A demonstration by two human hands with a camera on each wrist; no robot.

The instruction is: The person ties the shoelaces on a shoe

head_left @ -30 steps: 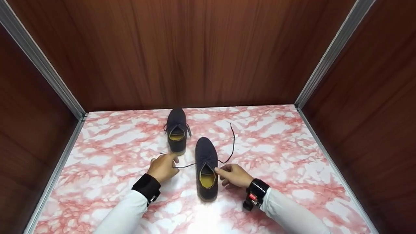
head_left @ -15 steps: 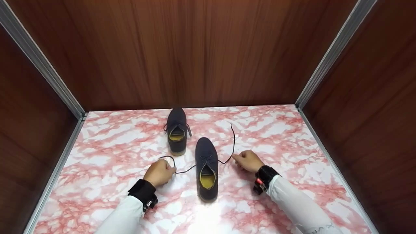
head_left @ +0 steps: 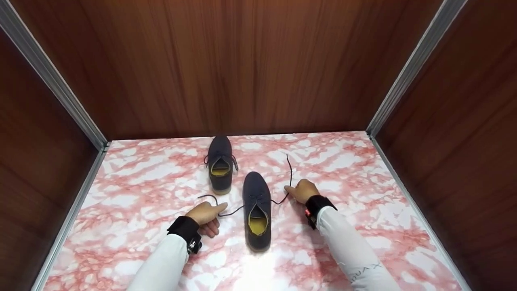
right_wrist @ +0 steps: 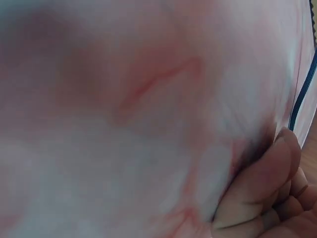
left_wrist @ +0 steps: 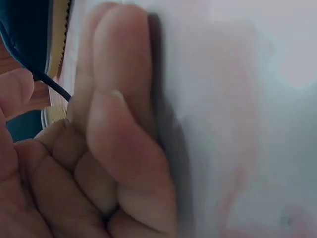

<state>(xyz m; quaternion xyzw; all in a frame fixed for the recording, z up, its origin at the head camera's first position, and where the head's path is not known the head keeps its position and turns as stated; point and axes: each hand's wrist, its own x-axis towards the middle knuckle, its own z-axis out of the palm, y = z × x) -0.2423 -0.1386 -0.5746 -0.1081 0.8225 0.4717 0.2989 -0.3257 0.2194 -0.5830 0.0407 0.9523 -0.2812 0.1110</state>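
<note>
A dark navy lace-up shoe (head_left: 257, 190) with a yellow insole stands in the middle, its toe pointing away. From its eyelets the undone shoelace (head_left: 291, 171) runs out to both sides. My left hand (head_left: 206, 216) is over the left lace end, thumb apart from the loosely bent fingers. In the left wrist view, the lace (left_wrist: 49, 82) passes behind the fingers. My right hand (head_left: 302, 190) holds the right lace end at its fingertips, to the shoe's right. The right wrist view shows curled fingers (right_wrist: 262, 183) meeting the lace; the thumb is hidden there.
A second matching shoe (head_left: 220, 184), its lace loops hanging at both sides, stands farther back to the left. The surface (head_left: 343, 169) is red-and-white marbled. Brown wood-grain panels (head_left: 242, 68) with metal edge strips enclose it at the back and sides.
My right hand has moved from beside the shoe's opening outward and forward to the right lace. The left hand gripped its lace half a second ago; its thumb is now spread from the fingers.
</note>
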